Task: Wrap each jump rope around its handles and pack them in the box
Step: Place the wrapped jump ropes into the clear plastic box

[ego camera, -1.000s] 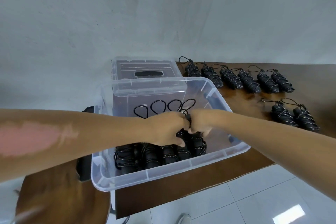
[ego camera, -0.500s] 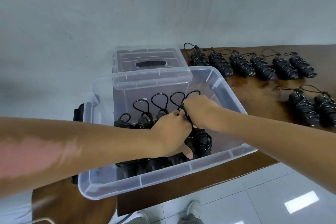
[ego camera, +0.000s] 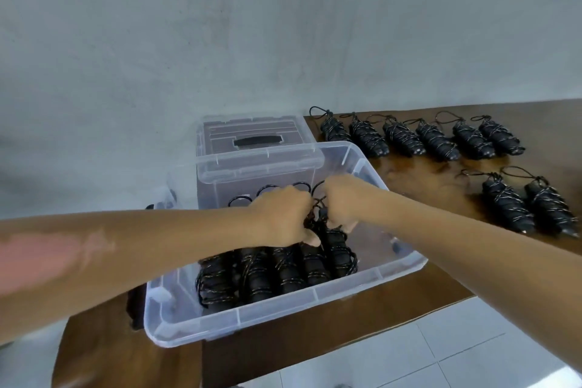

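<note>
Packing step: left hand (ego camera: pixel 283 217) and right hand (ego camera: pixel 341 203) both clench one rope bundle (ego camera: pixel 337 252) inside the box (ego camera: pixel 283 312); next, seat it, then fetch bundles at two o'clock.

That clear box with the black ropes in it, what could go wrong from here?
The clear box juts past the table's front edge; pressing down might tip it. Both hands, left hand and right hand, grip one bundle beside upright cord loops, which could snag. Eight wrapped bundles wait near the table's edge.

Black jump ropes (ego camera: pixel 368 138) flecked with pale thread; clear box (ego camera: pixel 283 312); dark brown table (ego camera: pixel 425 176).
</note>
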Motion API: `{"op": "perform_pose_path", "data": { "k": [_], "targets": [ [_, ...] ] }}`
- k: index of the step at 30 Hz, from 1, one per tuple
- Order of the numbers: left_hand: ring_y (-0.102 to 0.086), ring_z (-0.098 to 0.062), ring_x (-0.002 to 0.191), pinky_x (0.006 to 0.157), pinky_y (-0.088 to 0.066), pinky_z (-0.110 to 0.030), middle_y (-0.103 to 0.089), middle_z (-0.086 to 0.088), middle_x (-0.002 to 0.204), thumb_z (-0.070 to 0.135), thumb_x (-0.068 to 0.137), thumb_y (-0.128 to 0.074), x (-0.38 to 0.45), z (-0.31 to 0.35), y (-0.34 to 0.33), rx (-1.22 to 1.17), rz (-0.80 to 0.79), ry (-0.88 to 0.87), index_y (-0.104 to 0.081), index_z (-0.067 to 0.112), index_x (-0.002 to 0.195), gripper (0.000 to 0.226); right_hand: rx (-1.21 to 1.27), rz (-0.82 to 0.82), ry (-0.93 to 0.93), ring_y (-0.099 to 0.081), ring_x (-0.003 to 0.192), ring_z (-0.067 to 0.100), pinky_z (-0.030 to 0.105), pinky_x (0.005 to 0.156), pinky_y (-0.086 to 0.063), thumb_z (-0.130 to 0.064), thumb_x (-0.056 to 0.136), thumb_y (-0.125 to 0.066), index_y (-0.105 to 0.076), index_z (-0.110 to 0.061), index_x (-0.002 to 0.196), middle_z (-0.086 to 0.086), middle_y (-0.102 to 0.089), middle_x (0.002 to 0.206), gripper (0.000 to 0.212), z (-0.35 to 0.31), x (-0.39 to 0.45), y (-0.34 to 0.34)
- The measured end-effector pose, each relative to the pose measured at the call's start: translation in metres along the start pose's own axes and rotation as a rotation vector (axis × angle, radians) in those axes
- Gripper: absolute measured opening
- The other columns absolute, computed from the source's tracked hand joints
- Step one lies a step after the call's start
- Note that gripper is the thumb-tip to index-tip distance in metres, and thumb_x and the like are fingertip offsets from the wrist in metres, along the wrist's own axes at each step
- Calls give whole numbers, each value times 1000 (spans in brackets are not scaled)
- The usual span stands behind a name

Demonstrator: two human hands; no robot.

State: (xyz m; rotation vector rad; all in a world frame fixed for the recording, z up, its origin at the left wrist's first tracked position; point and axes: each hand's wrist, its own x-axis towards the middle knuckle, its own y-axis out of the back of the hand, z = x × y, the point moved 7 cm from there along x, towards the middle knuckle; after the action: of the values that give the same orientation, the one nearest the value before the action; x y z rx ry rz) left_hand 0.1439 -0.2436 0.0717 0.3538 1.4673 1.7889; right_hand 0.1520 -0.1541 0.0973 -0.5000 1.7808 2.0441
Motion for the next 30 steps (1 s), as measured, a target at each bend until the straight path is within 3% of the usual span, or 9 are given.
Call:
{"op": "perform_pose_path", "data": {
  "k": [1,3,5,7,11,14,17,23,30],
  "targets": [
    [-69,-30,99,85,-57,-42,-74,-13,106,47,91,-77,0,-4,16,-15,37,8,-70,6,114,47,34,60,-7,-52,58,17,25,52,-44,-11,94,-65,-49,-13,65,2,-53,62,34,4,-5,12],
    [-68,-26,100,89,-57,-43,-74,-16,111,40,97,-71,-2,-7,44,-55,90,8,-72,3,115,41,119,143,-20,-63,70,22,29,62,-53,-6,92,-63,-55,-11,67,3,-62,67,27,13,-16,34],
    [-71,-27,96,89,-58,-43,-77,-13,105,41,99,-68,-5,-7,65,-83,125,-5,-75,4,108,39,181,165,-10,-72,82,20,32,80,-59,-11,89,-71,-71,-5,85,4,-75,78,7,20,-27,50],
    [-72,-28,88,84,-58,-43,-77,-12,91,42,98,-68,-5,-3,83,-66,161,-41,-76,3,96,40,259,181,-5,-74,80,13,31,84,-60,-17,88,-76,-76,-9,100,0,-78,86,15,30,-35,60],
    [-69,-15,91,90,-57,-39,-77,0,100,45,99,-66,-4,18,109,-95,223,-112,-77,14,103,33,510,294,-2,-72,64,12,24,71,-61,-19,95,-69,-77,-11,95,-3,-76,72,12,64,-50,71],
    [-71,-18,95,91,-57,-44,-76,0,102,52,98,-65,1,36,114,-110,239,-111,-76,16,101,38,690,362,-30,-75,65,22,27,64,-63,-20,99,-62,-77,-9,90,6,-77,74,20,94,-56,67],
    [-71,-15,93,90,-58,-44,-76,3,102,53,98,-65,12,54,111,-152,236,-123,-77,19,99,36,764,395,-60,-75,65,20,24,60,-61,-23,101,-62,-74,-14,95,0,-77,73,16,124,-58,59],
    [-68,-8,95,93,-56,-38,-73,10,101,51,97,-68,47,108,111,-191,205,-105,-76,21,100,31,835,325,-85,-73,61,16,21,56,-56,-23,103,-60,-71,-16,104,-1,-78,75,14,202,-54,33],
    [-69,-11,95,95,-56,-40,-74,9,99,50,97,-69,107,181,104,-200,158,-58,-76,21,99,30,866,246,-113,-72,62,18,24,60,-57,-22,104,-58,-71,-12,106,3,-78,78,16,300,-54,5]
  ]
}}
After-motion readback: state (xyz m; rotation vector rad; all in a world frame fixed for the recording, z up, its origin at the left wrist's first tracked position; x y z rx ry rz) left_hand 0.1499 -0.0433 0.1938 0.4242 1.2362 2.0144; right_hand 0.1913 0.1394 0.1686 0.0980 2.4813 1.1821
